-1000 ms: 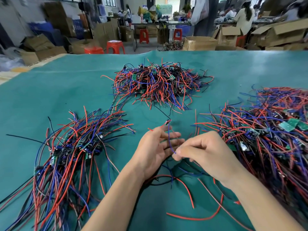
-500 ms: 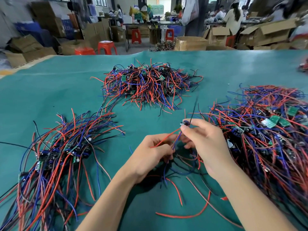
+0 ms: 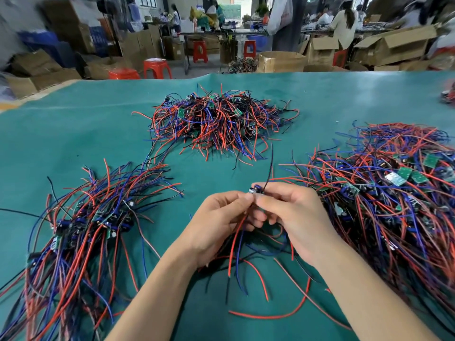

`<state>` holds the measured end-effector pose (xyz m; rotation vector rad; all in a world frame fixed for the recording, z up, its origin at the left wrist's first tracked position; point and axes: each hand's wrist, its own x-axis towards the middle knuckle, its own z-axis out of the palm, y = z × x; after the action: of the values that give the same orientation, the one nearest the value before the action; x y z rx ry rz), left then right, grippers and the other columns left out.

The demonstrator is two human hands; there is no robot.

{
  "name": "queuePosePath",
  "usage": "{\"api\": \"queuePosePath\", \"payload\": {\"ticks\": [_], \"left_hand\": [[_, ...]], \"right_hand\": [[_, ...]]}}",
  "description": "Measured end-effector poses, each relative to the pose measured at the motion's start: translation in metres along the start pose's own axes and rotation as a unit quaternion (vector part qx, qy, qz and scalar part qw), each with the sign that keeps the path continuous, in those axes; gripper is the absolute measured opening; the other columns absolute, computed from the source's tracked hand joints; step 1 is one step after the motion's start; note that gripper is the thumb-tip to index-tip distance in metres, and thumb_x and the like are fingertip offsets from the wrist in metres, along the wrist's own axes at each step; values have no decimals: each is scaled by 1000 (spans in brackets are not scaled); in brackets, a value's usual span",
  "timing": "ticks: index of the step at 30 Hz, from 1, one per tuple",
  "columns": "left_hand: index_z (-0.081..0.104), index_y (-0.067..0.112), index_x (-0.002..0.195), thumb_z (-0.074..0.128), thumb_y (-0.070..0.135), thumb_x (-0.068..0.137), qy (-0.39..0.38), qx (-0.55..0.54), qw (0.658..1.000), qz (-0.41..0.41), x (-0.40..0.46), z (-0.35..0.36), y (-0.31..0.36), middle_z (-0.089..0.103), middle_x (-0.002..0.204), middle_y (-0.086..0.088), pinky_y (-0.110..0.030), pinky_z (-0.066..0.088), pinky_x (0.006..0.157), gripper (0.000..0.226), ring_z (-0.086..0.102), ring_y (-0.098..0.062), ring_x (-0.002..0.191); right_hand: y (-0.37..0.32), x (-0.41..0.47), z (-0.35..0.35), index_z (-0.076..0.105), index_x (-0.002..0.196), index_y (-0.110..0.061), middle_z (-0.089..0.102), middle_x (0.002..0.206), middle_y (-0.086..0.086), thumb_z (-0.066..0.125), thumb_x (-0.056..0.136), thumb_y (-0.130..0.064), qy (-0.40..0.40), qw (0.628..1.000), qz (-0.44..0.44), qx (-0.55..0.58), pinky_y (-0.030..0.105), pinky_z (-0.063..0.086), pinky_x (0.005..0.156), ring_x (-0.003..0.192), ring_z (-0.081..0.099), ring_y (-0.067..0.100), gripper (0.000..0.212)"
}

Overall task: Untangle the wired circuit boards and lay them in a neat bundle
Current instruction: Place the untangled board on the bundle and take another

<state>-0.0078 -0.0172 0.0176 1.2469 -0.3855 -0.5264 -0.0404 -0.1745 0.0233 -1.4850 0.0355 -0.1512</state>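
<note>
A small wired circuit board [image 3: 256,190] is held above the green table between both hands. My left hand [image 3: 216,222] pinches its left end, and red and blue wires hang down from under that hand. My right hand [image 3: 293,215] pinches its right end, where a black wire rises upward. A laid-out bundle of boards with red, blue and black wires [image 3: 81,230] lies at the left. A large tangled heap [image 3: 398,200] lies at the right, close to my right wrist. A third tangled pile [image 3: 216,121] sits further back in the middle.
The green mat-covered table [image 3: 73,134] stretches to a far edge. Loose red wires [image 3: 270,313] lie below my hands. Behind the table are cardboard boxes [image 3: 280,61], red stools [image 3: 157,67] and people at other benches.
Both hands have come together at the board: my left hand rose from the wires to pinch its left end. The red and blue wires now hang down beneath my hands.
</note>
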Motion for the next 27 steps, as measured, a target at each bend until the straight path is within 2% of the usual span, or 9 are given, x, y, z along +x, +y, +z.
{"api": "queuePosePath", "payload": {"ticks": [3, 6, 10, 14, 18, 22, 24, 27], "left_hand": [[66, 3, 91, 56, 24, 94, 14, -5, 1000, -3, 0, 0, 1, 67, 72, -9, -19, 48, 60, 23, 59, -14, 62], [66, 6, 85, 57, 22, 95, 30, -10, 999, -4, 1, 1, 1, 64, 68, -9, -19, 46, 57, 21, 57, -14, 58], [67, 17, 68, 56, 24, 99, 51, 6, 999, -9, 2, 1, 0, 59, 61, -9, -20, 42, 47, 34, 51, -15, 51], [65, 19, 63, 57, 25, 99, 49, 12, 999, -4, 2, 0, 0, 55, 58, -10, -20, 39, 39, 37, 45, -15, 44], [65, 12, 72, 59, 24, 96, 32, 12, 999, 7, 1, -2, -1, 56, 62, -11, -22, 43, 42, 28, 48, -15, 48], [70, 6, 81, 61, 23, 90, 21, 4, 1000, 17, 0, -3, -1, 52, 61, -8, -20, 40, 42, 21, 44, -13, 50], [71, 5, 83, 62, 24, 89, 17, 21, 999, 26, 0, -2, -2, 51, 61, -7, -19, 39, 44, 22, 44, -12, 51], [72, 3, 86, 64, 24, 88, 6, 29, 999, 26, -1, -2, -4, 54, 63, -7, -20, 41, 49, 22, 48, -12, 55]], "right_hand": [[-2, 1, -3, 80, 96, -13, 71, 73, 4, 68, 92, -1, 15, 1000, 10, -14, 25, 44, 60, 67, 61, 14, 18], [-3, 1, -1, 78, 102, -24, 72, 78, -1, 70, 86, 7, 29, 998, -23, -40, 22, 50, 63, 70, 65, 11, 36], [-3, 0, 1, 79, 104, -31, 72, 90, 1, 80, 72, 7, 56, 988, -71, -124, 32, 51, 73, 73, 65, 15, 49], [-4, -1, 0, 81, 100, -35, 72, 90, -3, 84, 62, -9, 54, 983, -94, -146, 21, 47, 66, 71, 68, 14, 46], [-1, 1, 0, 81, 95, -38, 73, 86, -3, 82, 64, -15, 73, 980, -107, -151, 25, 51, 68, 74, 69, 18, 39], [1, 1, -1, 81, 88, -28, 76, 74, -5, 83, 75, -14, 85, 982, -123, -119, 19, 51, 60, 66, 69, 8, 19], [1, 1, -1, 82, 85, -27, 78, 78, -5, 81, 78, -20, 100, 983, -116, -102, 20, 49, 53, 66, 68, 8, 10], [4, 2, -2, 81, 83, -23, 78, 79, -3, 79, 84, -14, 119, 983, -114, -75, 19, 48, 48, 63, 66, 8, 10]]}}
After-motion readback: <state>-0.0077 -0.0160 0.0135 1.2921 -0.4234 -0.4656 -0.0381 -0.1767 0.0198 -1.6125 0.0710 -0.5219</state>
